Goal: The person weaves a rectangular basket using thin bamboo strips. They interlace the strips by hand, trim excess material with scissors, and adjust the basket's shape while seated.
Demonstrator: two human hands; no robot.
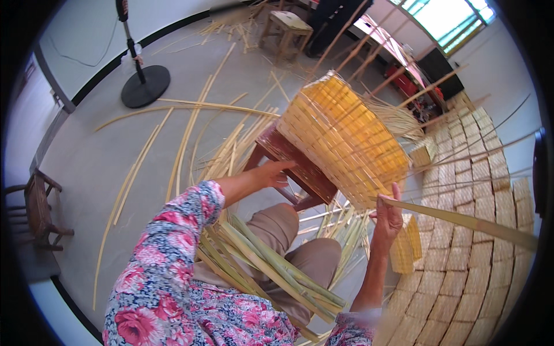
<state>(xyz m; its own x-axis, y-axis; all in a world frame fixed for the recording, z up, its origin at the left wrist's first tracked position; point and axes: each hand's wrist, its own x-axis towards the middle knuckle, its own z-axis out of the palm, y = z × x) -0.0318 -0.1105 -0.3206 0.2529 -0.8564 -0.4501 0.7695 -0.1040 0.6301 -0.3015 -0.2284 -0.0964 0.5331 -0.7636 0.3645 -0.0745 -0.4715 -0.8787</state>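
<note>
A yellow woven bamboo basket [349, 135], with long upright ribs, rests tilted on a red wooden stool [314, 184]. My left hand [274, 173] is at the stool beside the basket's lower left side, fingers apart and holding nothing. My right hand [386, 219], at the basket's lower right corner, pinches a long flat green-tan bamboo strip [467, 222] that stretches out to the right. A bundle of green bamboo strips [265, 259] lies across my lap.
Loose strips [190, 138] litter the floor. Stacked small woven pieces [461, 277] line the right side. A black round stand base [144, 86], a wooden chair [43, 210] and a wooden stool [288, 23] stand around. Someone's dark-clothed legs [326, 26] are at the back.
</note>
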